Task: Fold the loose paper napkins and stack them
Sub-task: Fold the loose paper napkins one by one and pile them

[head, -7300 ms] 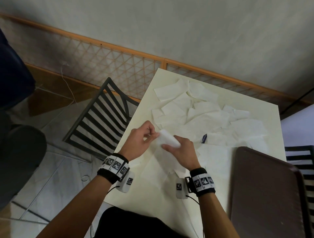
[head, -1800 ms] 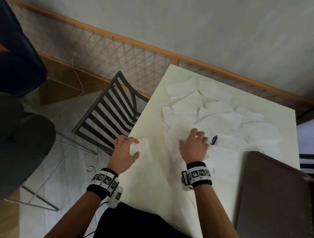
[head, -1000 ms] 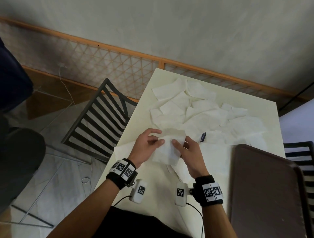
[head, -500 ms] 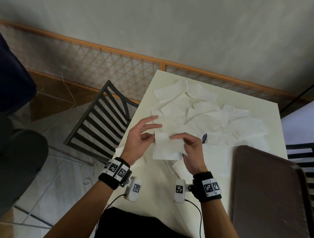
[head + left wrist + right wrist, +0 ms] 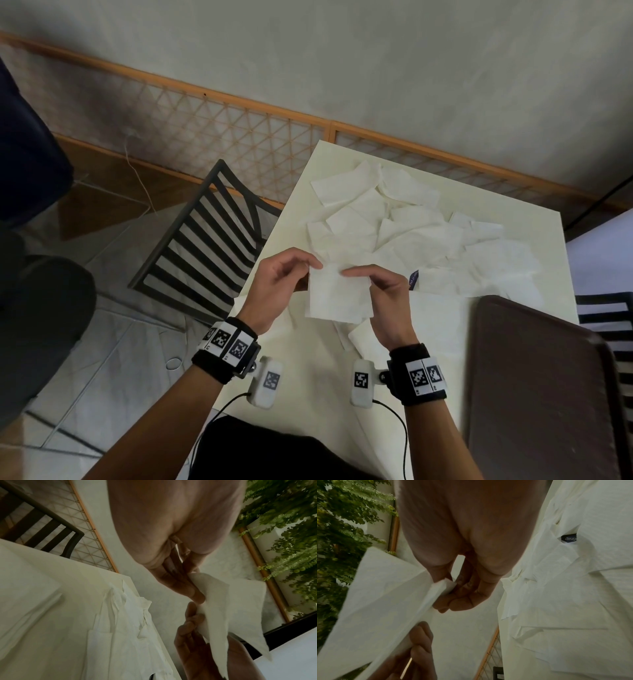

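Napkin (image 5: 337, 296) hangs in the air above the near table (image 5: 534, 222) edge, pinched at its top corners: left hand (image 5: 279, 289) on the left one, right hand (image 5: 387, 298) on the right, fingertips close together. Behind it sits the messy loose napkin pile (image 5: 404, 233). A brown tray (image 5: 541, 394) is off to the right, a slatted chair (image 5: 202, 240) left. Whether it's folded yet, can't really tell.

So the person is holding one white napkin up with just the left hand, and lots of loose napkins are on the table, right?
Not quite. Both hands hold the napkin: the left hand pinches one top corner and the right hand pinches the other, as the head view shows. The loose napkins do lie on the table.
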`<action>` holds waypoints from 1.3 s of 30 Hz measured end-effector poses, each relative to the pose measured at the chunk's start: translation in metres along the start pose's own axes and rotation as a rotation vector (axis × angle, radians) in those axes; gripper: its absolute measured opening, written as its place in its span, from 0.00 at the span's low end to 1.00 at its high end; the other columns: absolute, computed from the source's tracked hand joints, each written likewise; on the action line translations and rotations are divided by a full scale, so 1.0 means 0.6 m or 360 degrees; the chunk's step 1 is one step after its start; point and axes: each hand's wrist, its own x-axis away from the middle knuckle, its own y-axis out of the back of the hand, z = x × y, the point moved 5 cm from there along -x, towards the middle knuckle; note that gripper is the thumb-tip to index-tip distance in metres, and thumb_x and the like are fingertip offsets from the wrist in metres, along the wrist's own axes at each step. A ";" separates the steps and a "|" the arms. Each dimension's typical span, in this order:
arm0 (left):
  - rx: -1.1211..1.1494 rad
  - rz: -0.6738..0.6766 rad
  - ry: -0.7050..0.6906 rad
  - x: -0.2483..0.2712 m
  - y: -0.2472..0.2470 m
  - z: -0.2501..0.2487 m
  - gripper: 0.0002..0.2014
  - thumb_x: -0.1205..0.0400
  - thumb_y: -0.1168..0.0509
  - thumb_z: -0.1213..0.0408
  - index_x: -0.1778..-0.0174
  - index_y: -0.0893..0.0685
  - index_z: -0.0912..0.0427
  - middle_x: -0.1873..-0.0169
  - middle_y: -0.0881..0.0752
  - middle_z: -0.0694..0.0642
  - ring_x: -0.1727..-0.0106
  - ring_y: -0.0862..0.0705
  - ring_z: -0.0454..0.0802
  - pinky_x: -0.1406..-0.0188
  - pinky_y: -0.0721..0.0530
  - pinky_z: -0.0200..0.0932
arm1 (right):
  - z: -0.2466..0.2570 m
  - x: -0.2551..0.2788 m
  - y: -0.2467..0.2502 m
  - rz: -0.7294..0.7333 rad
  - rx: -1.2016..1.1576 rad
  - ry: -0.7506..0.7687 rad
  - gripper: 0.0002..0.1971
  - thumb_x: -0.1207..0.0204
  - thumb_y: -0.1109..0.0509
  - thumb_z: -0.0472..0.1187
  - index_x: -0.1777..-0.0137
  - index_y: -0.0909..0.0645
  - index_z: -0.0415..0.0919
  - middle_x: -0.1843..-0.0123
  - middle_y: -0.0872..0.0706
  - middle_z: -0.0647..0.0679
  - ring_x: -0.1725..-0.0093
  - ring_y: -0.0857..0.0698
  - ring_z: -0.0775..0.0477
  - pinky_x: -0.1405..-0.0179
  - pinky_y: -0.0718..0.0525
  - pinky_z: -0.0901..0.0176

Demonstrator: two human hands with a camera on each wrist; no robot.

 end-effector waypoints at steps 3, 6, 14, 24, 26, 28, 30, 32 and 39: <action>-0.0011 -0.0019 0.0034 0.004 0.006 -0.002 0.12 0.07 0.39 0.75 0.48 0.10 0.70 0.54 0.11 0.63 0.53 0.11 0.52 0.49 0.12 0.45 | -0.007 0.002 -0.003 0.0066 0.0045 -0.0011 0.24 0.20 0.39 0.18 0.47 0.03 0.38 0.46 0.05 0.32 0.44 0.12 0.34 0.41 0.20 0.42; -0.0226 -0.0011 -0.0083 0.012 0.017 -0.011 0.04 0.10 0.29 0.72 0.48 0.09 0.64 0.54 0.08 0.61 0.52 0.10 0.54 0.47 0.10 0.45 | 0.002 0.004 -0.004 0.0209 -0.0086 -0.0094 0.18 0.26 0.39 0.27 0.48 0.07 0.30 0.51 0.10 0.28 0.47 0.19 0.35 0.46 0.25 0.46; -0.0728 0.0093 -0.0296 0.051 0.030 -0.027 0.06 0.15 0.21 0.68 0.47 0.09 0.54 0.56 0.06 0.49 0.53 0.06 0.50 0.45 0.07 0.42 | 0.014 -0.012 -0.116 0.0422 0.1194 0.0202 0.18 0.06 0.37 0.58 0.58 0.25 0.53 0.66 0.15 0.57 0.63 0.16 0.55 0.59 0.17 0.51; -0.0432 -0.0531 -0.0065 0.088 0.145 0.033 0.09 0.17 0.20 0.71 0.46 0.09 0.55 0.50 0.04 0.50 0.50 0.05 0.51 0.44 0.06 0.43 | -0.072 -0.014 -0.158 0.0186 0.0524 -0.0236 0.13 0.10 0.28 0.57 0.46 0.24 0.50 0.65 0.16 0.56 0.64 0.19 0.52 0.60 0.18 0.50; -0.0474 -0.0582 0.0046 0.090 0.166 0.061 0.13 0.18 0.20 0.70 0.41 0.11 0.52 0.47 0.05 0.46 0.47 0.05 0.46 0.43 0.07 0.41 | -0.103 -0.010 -0.174 0.0302 0.0617 -0.0274 0.15 0.14 0.22 0.51 0.40 0.26 0.52 0.62 0.11 0.52 0.65 0.14 0.52 0.62 0.15 0.57; -0.0696 -0.0583 0.0147 0.089 0.183 0.092 0.17 0.19 0.18 0.68 0.38 0.12 0.48 0.46 0.07 0.46 0.46 0.07 0.44 0.46 0.09 0.33 | -0.129 -0.008 -0.187 0.0390 0.0847 -0.0268 0.16 0.15 0.21 0.45 0.39 0.27 0.51 0.59 0.07 0.49 0.64 0.11 0.53 0.63 0.17 0.67; -0.0946 -0.0552 0.0246 0.086 0.192 0.120 0.20 0.20 0.17 0.68 0.35 0.12 0.50 0.46 0.10 0.47 0.50 0.10 0.41 0.55 0.14 0.24 | -0.150 -0.006 -0.197 0.0458 0.1009 -0.0293 0.13 0.15 0.23 0.41 0.39 0.26 0.47 0.59 0.08 0.46 0.64 0.11 0.52 0.67 0.20 0.72; -0.1101 -0.0516 0.0321 0.080 0.197 0.146 0.22 0.21 0.18 0.69 0.32 0.12 0.53 0.46 0.12 0.51 0.53 0.13 0.40 0.58 0.15 0.25 | -0.165 -0.002 -0.207 0.0502 0.1086 -0.0318 0.09 0.15 0.27 0.37 0.40 0.24 0.44 0.62 0.09 0.42 0.66 0.12 0.47 0.70 0.20 0.67; -0.1628 -0.0346 0.0480 0.074 0.183 0.187 0.29 0.21 0.19 0.63 0.23 0.18 0.55 0.28 0.30 0.55 0.26 0.28 0.58 0.21 0.22 0.52 | -0.179 -0.016 -0.197 0.0595 0.1434 -0.0273 0.08 0.15 0.27 0.42 0.40 0.21 0.44 0.59 0.13 0.50 0.57 0.12 0.44 0.54 0.13 0.50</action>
